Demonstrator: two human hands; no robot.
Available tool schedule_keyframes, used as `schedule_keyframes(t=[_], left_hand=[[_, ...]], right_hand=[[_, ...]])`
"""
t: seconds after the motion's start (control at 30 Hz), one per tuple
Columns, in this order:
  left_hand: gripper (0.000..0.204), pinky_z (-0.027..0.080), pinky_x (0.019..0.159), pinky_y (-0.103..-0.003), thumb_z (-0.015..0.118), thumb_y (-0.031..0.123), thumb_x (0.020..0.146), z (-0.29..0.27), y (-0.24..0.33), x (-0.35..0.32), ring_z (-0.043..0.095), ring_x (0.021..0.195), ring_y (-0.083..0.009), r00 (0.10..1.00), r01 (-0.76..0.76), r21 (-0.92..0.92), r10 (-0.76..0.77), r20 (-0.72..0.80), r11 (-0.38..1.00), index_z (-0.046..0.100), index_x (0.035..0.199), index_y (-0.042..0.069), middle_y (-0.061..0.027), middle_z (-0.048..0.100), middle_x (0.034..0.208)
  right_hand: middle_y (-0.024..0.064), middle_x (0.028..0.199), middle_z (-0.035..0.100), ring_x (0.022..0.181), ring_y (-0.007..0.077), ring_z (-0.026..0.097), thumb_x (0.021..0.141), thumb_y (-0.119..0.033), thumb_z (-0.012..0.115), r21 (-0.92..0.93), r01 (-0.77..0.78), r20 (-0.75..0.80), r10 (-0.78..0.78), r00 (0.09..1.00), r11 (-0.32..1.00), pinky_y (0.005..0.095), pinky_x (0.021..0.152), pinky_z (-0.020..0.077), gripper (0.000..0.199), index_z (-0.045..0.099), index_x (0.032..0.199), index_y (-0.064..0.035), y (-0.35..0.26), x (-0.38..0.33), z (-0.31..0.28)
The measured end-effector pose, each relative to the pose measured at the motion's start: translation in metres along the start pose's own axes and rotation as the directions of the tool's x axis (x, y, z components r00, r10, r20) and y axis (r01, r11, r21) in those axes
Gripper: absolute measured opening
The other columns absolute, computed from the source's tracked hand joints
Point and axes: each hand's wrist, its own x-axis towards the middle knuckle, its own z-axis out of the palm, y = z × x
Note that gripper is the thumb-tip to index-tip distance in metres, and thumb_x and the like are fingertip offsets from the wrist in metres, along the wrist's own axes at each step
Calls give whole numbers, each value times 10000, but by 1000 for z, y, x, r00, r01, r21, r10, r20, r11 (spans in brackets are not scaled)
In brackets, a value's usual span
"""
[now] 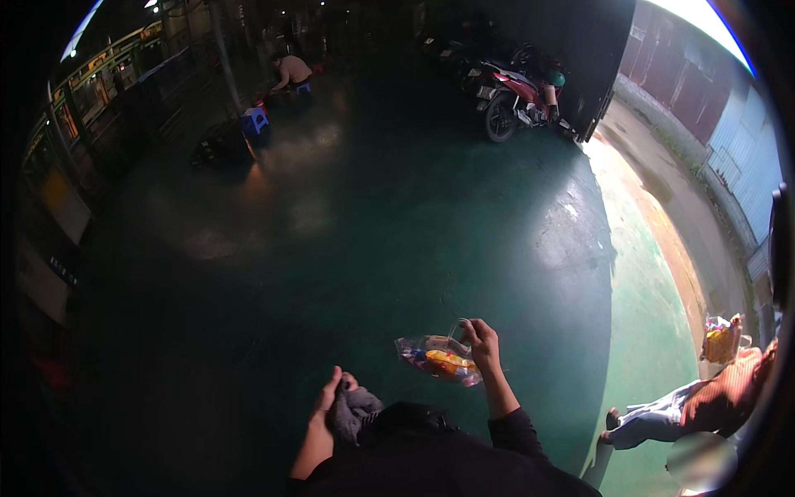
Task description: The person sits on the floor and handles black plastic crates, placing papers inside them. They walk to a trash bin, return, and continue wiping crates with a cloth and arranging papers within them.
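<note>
My right hand [483, 341] is raised in front of me, its fingers closed on the thin loop handle of a clear plastic bag [447, 363]. The bag hangs to the left of that hand, and yellow, orange, blue and pinkish things show through it; what they are I cannot make out. Lower and further left, a crumpled dark grey cloth [358, 407] is gripped in my left hand [325, 404] close to my body. Both my hands are well above the green floor [397, 248].
On the right, a person in an orange top [725, 389] stands by a colourful filled bag [721, 340]. A red motorbike [517, 95] is parked by a dark door panel [600, 74]. Far left are a blue stool [256, 121], a pole [225, 58] and a seated person [291, 71].
</note>
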Motion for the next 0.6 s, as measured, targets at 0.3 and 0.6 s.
schedule_keyframes(t=[0.3, 0.6], left_hand=[[327, 446, 761, -239, 602, -22, 719, -40, 325, 275, 567, 839, -107, 938, -217, 591, 334, -95, 777, 506, 1011, 88, -51, 607, 914], [407, 495, 659, -356, 642, 275, 782, 243, 522, 711, 618, 707, -272, 780, -563, 714, 17, 625, -415, 554, 1133, 88, -108, 619, 805]], right_hand=[[31, 694, 594, 647, 89, 562, 907, -166, 515, 136, 61, -13, -60, 998, 989, 237, 659, 454, 210, 594, 903, 29, -70, 388, 127], [51, 729, 618, 670, 100, 580, 871, -126, 563, 4, 176, -2, -176, 984, 984, 236, 636, 459, 153, 605, 928, 10, -169, 727, 214]])
